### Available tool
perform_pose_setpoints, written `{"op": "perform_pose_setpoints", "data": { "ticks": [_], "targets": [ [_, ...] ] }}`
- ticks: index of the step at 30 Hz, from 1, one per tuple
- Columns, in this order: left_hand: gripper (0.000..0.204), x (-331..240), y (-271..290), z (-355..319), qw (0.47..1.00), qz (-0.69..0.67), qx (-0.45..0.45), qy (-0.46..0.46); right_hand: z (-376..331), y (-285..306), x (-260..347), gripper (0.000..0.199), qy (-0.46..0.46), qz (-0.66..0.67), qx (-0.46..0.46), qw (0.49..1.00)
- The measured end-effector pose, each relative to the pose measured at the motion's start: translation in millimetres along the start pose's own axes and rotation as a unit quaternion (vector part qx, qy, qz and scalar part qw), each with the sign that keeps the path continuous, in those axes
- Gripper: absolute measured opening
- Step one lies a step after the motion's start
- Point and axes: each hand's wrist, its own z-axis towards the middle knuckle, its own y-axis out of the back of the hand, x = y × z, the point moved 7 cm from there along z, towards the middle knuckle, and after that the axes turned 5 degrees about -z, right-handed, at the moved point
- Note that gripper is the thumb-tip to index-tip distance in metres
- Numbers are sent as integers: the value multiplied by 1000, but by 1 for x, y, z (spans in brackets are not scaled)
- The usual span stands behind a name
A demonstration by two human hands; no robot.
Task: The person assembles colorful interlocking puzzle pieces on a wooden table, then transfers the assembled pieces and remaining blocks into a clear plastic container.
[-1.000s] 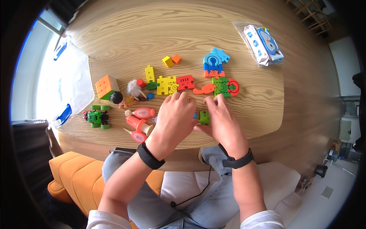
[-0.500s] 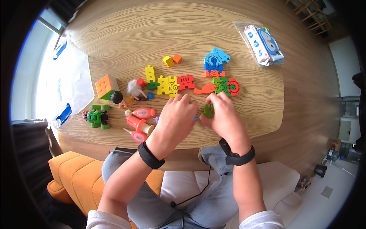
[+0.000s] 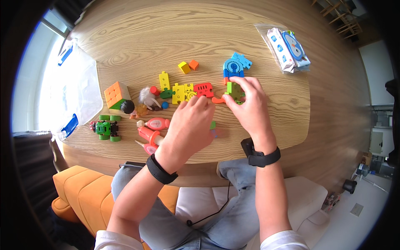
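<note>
My left hand (image 3: pixel 188 125) is closed, its fingertips bent down at the near edge of the joined yellow puzzle blocks (image 3: pixel 178 93) and red puzzle block (image 3: pixel 203 89). What lies under those fingers is hidden. Thumb and fingers of my right hand (image 3: pixel 251 106) close round a green puzzle block (image 3: pixel 235 91), partly covering it. Left of it an orange-red hooked piece (image 3: pixel 217 100) sticks out near my thumb. Just beyond are blue gear-patterned puzzle blocks (image 3: pixel 233 66). A small green piece (image 3: pixel 213 124) shows beside my left palm.
Left on the wooden table are a puzzle cube (image 3: pixel 116 95), a doll (image 3: pixel 148 96), a green toy truck (image 3: pixel 105 127) and pink toy syringes (image 3: pixel 155 123). A clear bin (image 3: pixel 81 89) stands at the left edge. A wipes pack (image 3: pixel 288 50) lies far right.
My right hand has moved up and away from me, from a dark green piece to the green puzzle block. My left hand has shifted slightly toward the joined yellow and red blocks.
</note>
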Motion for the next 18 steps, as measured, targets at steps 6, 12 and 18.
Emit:
{"op": "perform_pose_setpoints", "data": {
  "ticks": [6,12,18],
  "targets": [
    [61,15,5,-2,1000,23,7,20,9,-21,14,43,40,1,41,998],
    [66,23,7,-4,999,11,22,30,9,-30,27,54,56,2,46,997],
    [65,31,10,-6,999,7,22,39,6,-40,32,54,-1,36,45,998]
  ]
}}
